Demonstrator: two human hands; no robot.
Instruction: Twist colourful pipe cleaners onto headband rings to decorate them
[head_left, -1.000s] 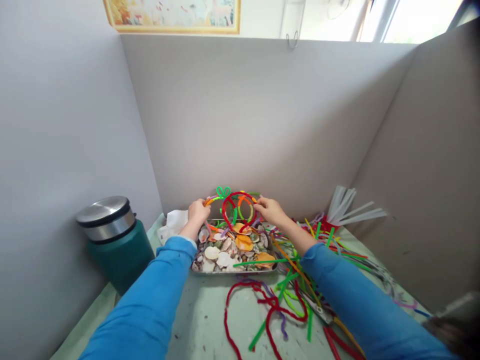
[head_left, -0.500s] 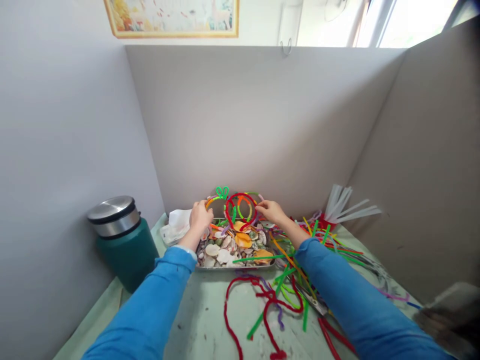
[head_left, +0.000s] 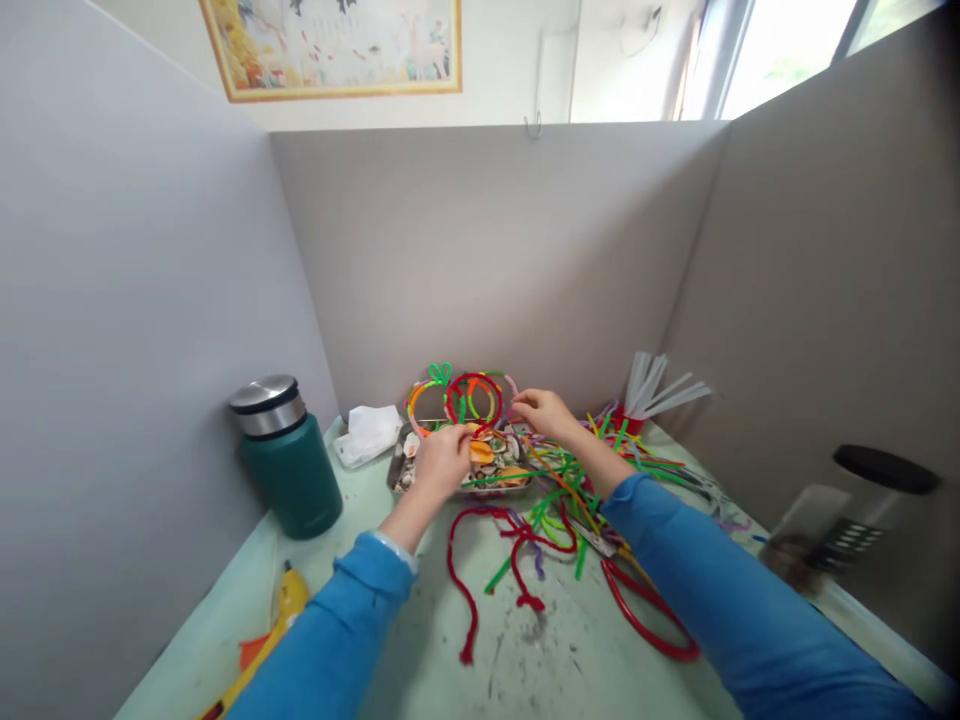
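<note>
- The table is pale green and marked with dark specks towards its near edge.
- Grey panels wall it in: a back panel along the far edge, others along the left and right edges. A small hook sits on the back panel's top edge.
- Beyond it show a gold-framed picture and, at upper right, a bright window.
- Towards the left edge stands a teal bottle with a steel lid. White tissue lies near the far left corner.
- Near the far right corner, a red cup holds pale strips; a tangle of coloured fuzzy stems spreads in front.
- Near the middle of the far edge, a metal tray holds shells, some bright orange.
- The red ring, round and fuzzy, stands upright above the tray's far edge; a yellow-orange ring is at its left, with green bow loops on top.
- The left hand has its fingers drawn together by the red ring's lower rim; I cannot tell whether they hold it.
- The right hand has thumb and forefinger narrowed just beside the ring's right side; what they hold, if anything, is unclear.
</note>
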